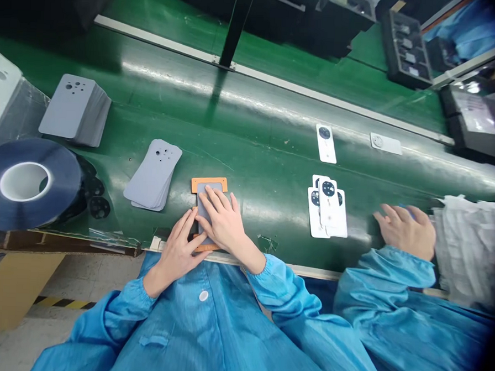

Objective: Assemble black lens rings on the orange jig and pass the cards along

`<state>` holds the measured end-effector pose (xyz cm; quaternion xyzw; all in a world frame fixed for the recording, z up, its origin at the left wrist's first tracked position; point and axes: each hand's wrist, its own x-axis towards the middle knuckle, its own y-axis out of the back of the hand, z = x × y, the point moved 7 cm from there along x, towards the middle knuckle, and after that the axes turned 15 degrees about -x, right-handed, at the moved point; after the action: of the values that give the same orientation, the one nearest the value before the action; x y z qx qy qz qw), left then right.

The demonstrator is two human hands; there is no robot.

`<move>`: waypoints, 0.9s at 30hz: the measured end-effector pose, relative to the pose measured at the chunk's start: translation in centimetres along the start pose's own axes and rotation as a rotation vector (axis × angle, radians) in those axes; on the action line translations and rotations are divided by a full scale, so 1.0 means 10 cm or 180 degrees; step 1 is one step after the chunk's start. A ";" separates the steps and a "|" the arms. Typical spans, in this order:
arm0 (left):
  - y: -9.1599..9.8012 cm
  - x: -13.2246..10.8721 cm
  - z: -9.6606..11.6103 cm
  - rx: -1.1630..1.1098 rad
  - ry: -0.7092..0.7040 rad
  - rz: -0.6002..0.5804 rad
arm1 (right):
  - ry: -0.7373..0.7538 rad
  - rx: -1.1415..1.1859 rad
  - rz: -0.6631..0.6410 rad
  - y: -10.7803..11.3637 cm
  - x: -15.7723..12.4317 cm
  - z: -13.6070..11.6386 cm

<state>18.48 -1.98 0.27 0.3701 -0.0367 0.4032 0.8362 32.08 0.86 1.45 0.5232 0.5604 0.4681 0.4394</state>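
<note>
Below me a grey phone back panel [204, 197] lies in an orange fixture [198, 182] at the bench's near edge. My right hand [223, 217] rests on the panel with its fingers stretched out flat, covering much of it. At the lower left side of the fixture is my left hand [180, 254], fingers extended and thumb apart, its tips touching the fixture's edge near the right hand. The middle of the panel is hidden under the hands. Left of the fixture lies a fanned pile of grey panels [154, 175] with camera holes.
A tall stack of grey panels [71, 110] and a big roll of film [60, 181] stand at left. On the right lie several white cards [333, 215] with dark camera prints. A co-worker's hand [409, 230] is beside white wrappings [462, 241]. A metal rail [278, 79] crosses behind.
</note>
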 end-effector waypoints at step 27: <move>0.36 0.16 -0.39 -0.2856 0.2446 0.1126 | -0.0701 0.1811 -0.0138 0.30 -0.31 0.13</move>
<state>16.13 3.04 0.17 -0.2013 0.0403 0.5855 0.7842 34.05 -2.12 4.17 0.6608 0.6291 0.2233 0.3432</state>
